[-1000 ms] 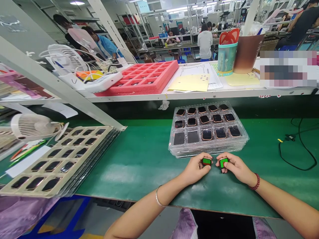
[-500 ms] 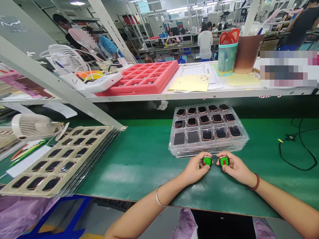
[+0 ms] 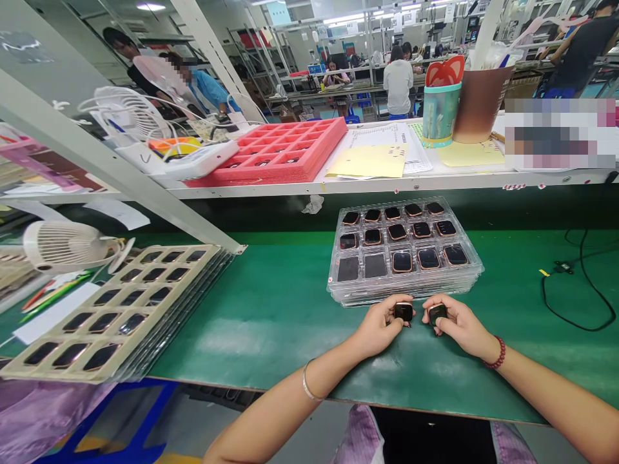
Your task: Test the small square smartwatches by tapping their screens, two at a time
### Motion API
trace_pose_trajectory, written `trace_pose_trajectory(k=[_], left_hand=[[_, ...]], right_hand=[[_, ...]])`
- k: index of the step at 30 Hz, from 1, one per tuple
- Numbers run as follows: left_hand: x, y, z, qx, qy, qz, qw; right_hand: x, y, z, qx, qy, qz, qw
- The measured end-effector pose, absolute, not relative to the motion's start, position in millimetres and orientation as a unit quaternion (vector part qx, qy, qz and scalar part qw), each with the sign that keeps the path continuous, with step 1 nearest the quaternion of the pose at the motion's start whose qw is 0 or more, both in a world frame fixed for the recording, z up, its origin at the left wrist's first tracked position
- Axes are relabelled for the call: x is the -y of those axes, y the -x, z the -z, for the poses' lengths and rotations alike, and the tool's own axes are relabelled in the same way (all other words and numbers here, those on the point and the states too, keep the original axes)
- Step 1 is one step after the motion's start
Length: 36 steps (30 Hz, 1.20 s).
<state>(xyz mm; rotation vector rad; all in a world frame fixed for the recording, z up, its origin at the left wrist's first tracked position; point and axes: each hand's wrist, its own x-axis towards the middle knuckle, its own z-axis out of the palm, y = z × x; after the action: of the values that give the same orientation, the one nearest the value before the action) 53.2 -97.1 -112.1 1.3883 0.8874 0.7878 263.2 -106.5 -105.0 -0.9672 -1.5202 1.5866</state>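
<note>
A smartwatch without a strap (image 3: pixel 403 312) is gripped between the thumb and fingers of my left hand (image 3: pixel 381 327). My right hand (image 3: pixel 457 327) is closed around a second smartwatch (image 3: pixel 437 314), its thumb over the lower edge of the screen. Both screens are dark and face up towards me. The two hands are close together but apart, just in front of a stack of clear plastic trays (image 3: pixel 411 283). In the top tray several watches lie with dark screens in rows; the two front-left compartments hold none.
On the left, a stack of cream trays (image 3: pixel 159 309) holds more dark watch faces beside a white fan (image 3: pixel 62 247). A black cable (image 3: pixel 575 322) lies at the right. Above runs a shelf (image 3: pixel 358 185) carrying a red foam tray (image 3: pixel 309 151), papers and cups.
Both watch screens have gone from bright green with a red patch to dark. My right hand has shifted very slightly; both hands keep their hold.
</note>
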Motion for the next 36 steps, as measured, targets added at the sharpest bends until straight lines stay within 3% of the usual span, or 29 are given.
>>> trace_pose_trajectory(k=[21, 36], left_hand=[[96.2, -51.5, 111.5, -0.419, -0.634, -0.333, 0.559], [96.1, -51.7, 107.8, -0.403, -0.611, -0.335, 0.594]], right_hand=[[107.2, -262.1, 111.8, 0.613, 0.364, -0.602, 0.36], [107.0, -261.5, 110.6, 0.603, 0.375, -0.602, 0.366]])
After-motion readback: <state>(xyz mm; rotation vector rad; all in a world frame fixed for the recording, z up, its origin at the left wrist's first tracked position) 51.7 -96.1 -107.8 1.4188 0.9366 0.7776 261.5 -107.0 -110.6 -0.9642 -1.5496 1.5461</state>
